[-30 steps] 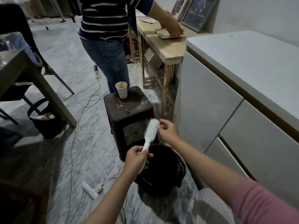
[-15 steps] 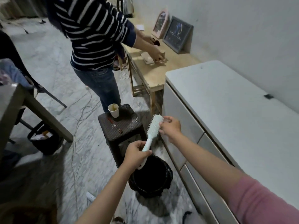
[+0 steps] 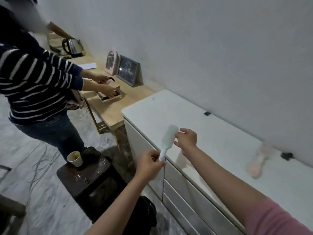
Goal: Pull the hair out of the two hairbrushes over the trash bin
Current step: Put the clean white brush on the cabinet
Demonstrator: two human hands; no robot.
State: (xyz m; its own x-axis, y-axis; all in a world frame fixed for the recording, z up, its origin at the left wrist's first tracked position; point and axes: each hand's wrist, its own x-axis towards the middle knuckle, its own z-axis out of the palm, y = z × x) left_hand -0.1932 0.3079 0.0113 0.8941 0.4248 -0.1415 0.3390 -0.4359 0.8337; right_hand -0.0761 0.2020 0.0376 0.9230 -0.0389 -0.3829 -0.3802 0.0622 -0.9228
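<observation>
Two hairbrushes: white hairbrush (image 3: pixel 167 138) held, pink hairbrush (image 3: pixel 257 160) lying

A lived-in home room: a wooden counter (image 3: pixel 108 107) along the wall carries an electric kettle (image 3: pixel 72 46) and two picture frames (image 3: pixel 127 70), beside a white drawer cabinet (image 3: pixel 186 192), with a paper cup (image 3: pixel 74 158) on a dark stool (image 3: pixel 88 180) and cables trailing over a marble-patterned floor (image 3: pixel 42 209).

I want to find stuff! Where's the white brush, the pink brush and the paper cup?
white brush (image 3: pixel 169 135), head view, on its bristle head.
pink brush (image 3: pixel 257 162), head view, on the middle of its blurred body.
paper cup (image 3: pixel 75 160), head view, on its side wall.
</observation>
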